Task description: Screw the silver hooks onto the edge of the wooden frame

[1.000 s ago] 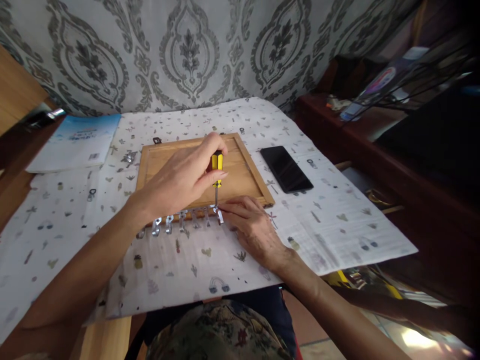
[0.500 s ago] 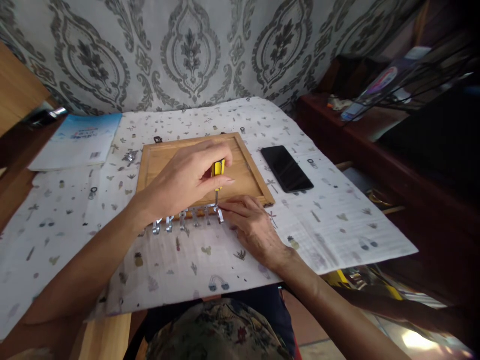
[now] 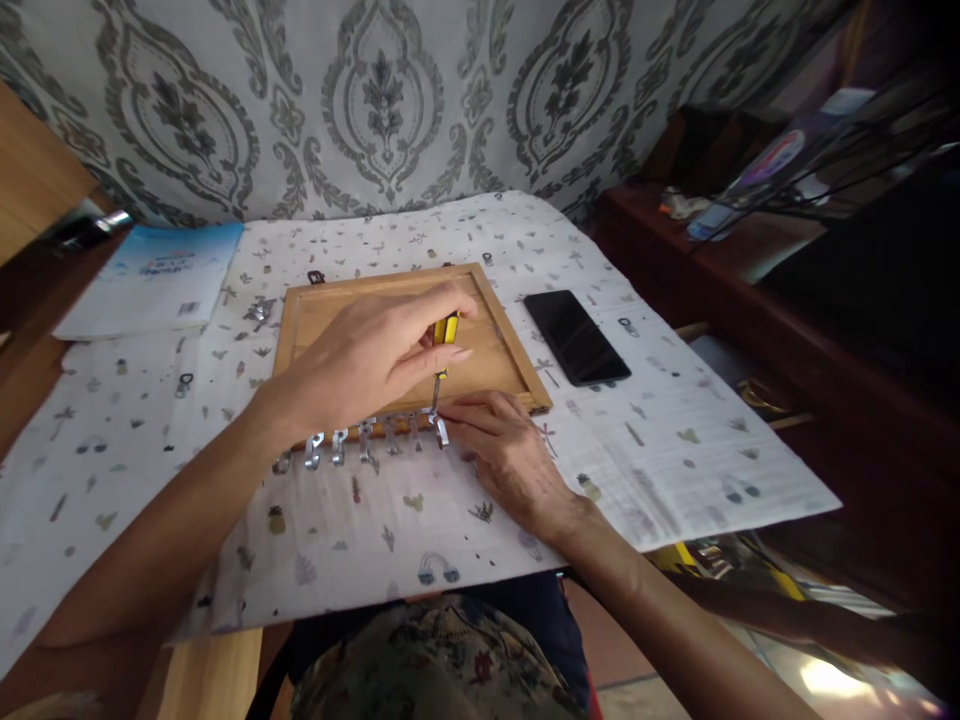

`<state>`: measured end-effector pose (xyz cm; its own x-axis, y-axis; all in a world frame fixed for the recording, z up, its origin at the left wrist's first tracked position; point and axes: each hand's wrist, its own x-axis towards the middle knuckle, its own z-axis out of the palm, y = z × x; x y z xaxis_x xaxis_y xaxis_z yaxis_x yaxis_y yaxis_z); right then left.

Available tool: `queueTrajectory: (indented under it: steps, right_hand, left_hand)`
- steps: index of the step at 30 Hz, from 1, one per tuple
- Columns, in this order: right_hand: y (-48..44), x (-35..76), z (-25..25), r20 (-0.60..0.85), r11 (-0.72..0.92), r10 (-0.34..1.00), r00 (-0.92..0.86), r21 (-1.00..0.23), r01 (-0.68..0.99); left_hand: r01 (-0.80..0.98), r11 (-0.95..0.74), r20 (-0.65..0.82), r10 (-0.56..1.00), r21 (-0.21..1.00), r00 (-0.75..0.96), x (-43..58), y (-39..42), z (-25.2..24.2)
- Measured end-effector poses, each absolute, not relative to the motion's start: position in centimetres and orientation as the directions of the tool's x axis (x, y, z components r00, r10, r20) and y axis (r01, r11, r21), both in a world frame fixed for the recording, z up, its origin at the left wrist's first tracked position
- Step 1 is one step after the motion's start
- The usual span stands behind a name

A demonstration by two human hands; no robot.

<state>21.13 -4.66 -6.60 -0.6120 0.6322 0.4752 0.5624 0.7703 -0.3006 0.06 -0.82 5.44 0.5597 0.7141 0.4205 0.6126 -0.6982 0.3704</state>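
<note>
Head: screwdriver (image 3: 445, 330) in left hand (image 3: 367, 350)

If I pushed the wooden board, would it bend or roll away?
The board probably wouldn't bend: it looks like stiff wood with a raised rim. Rolling seems unlikely, since it lies flat. The metal hooks along its near edge might snag the cloth, which looks thin and wrinkled.

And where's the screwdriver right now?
In the head view, the screwdriver is near the middle, in the left hand above the wooden frame, its tip at the rightmost metal hook, beside the right hand.
</note>
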Motion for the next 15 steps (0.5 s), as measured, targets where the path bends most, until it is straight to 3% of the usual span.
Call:
queueTrajectory:
  steps: [5,15]
  right_hand:
    - [-4.7,21.1,-6.5,0.472,0.770,0.635,-0.612,-0.318,0.554]
    - [-4.7,21.2,-6.6,0.491,0.776,0.627,-0.605,-0.318,0.545]
  left_hand:
    - [0.693,-0.682,0.474,0.701,0.232,0.532,0.3,-1.0,5.5]
    - [0.638,-0.709,0.369,0.704,0.301,0.607,-0.5,-0.9,6.5]
